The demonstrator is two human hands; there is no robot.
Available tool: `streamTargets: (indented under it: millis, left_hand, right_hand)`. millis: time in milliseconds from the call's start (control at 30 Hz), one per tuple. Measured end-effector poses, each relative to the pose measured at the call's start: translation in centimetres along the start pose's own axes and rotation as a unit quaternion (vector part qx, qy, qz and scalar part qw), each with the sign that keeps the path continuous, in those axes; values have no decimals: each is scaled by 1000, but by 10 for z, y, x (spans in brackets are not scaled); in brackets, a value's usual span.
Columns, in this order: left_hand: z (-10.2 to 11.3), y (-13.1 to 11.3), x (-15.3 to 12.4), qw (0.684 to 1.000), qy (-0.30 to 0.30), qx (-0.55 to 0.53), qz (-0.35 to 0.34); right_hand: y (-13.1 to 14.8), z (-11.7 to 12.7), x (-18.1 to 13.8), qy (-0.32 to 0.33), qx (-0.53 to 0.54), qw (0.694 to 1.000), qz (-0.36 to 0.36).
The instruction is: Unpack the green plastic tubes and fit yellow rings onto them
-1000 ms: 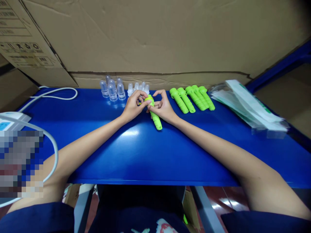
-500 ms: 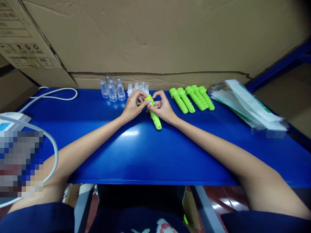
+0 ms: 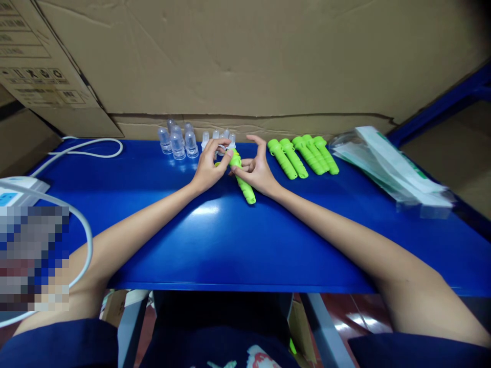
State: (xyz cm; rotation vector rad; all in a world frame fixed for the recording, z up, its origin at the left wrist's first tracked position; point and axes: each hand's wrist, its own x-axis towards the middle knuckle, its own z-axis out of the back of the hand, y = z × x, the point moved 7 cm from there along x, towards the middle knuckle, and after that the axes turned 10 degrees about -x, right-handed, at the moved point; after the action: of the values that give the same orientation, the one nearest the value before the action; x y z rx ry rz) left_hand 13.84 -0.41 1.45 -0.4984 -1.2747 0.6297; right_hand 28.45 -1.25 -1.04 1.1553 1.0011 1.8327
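Observation:
A lime-green ribbed tube (image 3: 245, 189) slants between my hands, its narrow end toward me. My right hand (image 3: 261, 171) grips its middle between thumb and curled fingers, with the index finger raised off it. At the tube's far, wider end, the thumb and fingers of my left hand (image 3: 209, 168) are pinched together. A small yellow-green bit (image 3: 218, 164) shows by the left fingers; what it belongs to is hidden. Just behind the left hand stand several small clear caps (image 3: 205, 138), partly covered by its fingers.
Several larger clear domed cylinders (image 3: 177, 143) stand left of centre on the blue table (image 3: 230, 245). Right of my hands lie several more green tubes (image 3: 286, 158), then plastic bags (image 3: 395, 168). A white cable (image 3: 86, 230) loops at left. Cardboard (image 3: 249, 61) walls the back.
My right index finger has lifted away from the tube's head and straightened. The left fingers have shifted slightly at that end, while the tube has hardly moved.

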Motion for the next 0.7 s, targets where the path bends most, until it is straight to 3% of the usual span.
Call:
streamTargets:
  millis: [133,300,533,700]
  left_hand:
    - [-5,-1,1,998,37,2,44]
    - [-1,4,1,997,12,-34,75]
    - [2,5,0,996,-12,-54,66]
    - [3,-8,1,998,-17,-52,30]
  right_hand:
    - [-3,-4,-1,28,-18,999,1]
    - [3,-10,-5,50,-60,997,27]
    - [28,-15,-12,45,-175,980,78]
    - [36,-14,-15,19,-208,972,111]
